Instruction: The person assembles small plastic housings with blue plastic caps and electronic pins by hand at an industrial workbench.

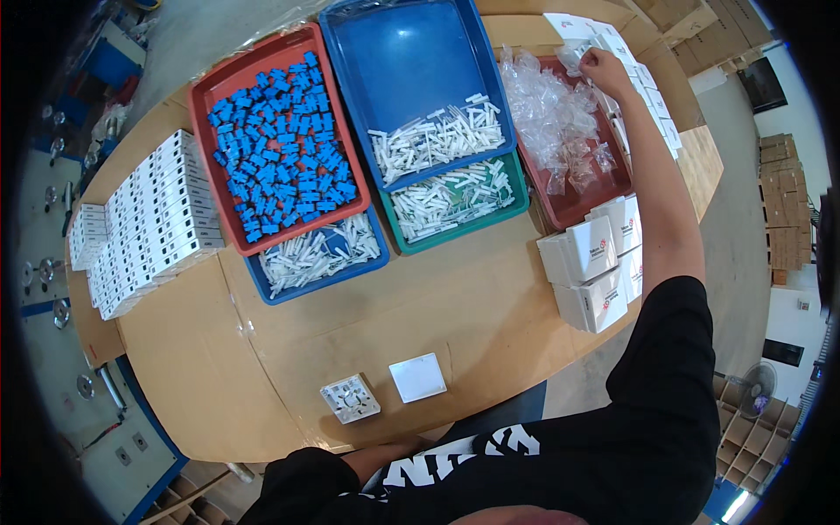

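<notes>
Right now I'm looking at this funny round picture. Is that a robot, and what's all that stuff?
No robot: it's a person with bare hands. A camera on their head looks down through a very wide lens, so straight edges bend. The right hand is beside a clear bag at the right red tray; I can't tell whether it's gripping. The left forearm is at the near edge, its hand hard to see. On the table are trays of blue parts and white pieces, and stacks of white boxes. Near the person lie a square white case, parts showing inside, and a flat white square.
</notes>
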Action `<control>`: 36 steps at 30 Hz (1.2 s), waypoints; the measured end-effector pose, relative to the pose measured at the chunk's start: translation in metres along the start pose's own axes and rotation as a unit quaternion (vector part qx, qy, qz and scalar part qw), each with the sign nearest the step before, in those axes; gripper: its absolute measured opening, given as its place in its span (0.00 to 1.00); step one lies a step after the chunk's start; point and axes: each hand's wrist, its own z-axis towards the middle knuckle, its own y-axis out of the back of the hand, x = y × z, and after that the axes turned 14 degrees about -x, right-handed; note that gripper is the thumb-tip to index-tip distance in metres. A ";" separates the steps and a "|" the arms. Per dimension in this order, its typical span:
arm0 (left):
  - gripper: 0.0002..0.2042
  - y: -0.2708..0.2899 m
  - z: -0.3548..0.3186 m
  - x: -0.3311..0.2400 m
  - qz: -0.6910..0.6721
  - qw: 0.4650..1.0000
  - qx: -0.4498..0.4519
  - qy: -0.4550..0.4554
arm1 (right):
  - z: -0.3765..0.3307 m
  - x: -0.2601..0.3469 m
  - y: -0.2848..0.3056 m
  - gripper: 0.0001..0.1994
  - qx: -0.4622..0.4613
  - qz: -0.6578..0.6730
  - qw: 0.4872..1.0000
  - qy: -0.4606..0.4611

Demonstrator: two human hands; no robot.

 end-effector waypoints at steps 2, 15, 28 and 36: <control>0.20 0.012 -0.007 0.007 -0.025 1.000 -0.010 0.000 | -0.001 -0.001 0.014 0.12 -0.022 0.024 0.999 0.005; 0.25 0.018 -0.039 -0.010 -0.016 0.995 -0.098 -0.005 | -0.074 0.113 0.121 0.18 0.015 0.339 0.939 -0.056; 0.27 -0.009 -0.153 -0.029 0.036 0.937 -0.207 -0.278 | -0.320 0.249 0.208 0.08 0.039 0.515 0.855 -0.045; 0.24 -0.029 -0.207 -0.085 -0.322 0.653 -0.484 -0.486 | -0.545 0.361 0.199 0.10 0.049 0.611 0.777 -0.146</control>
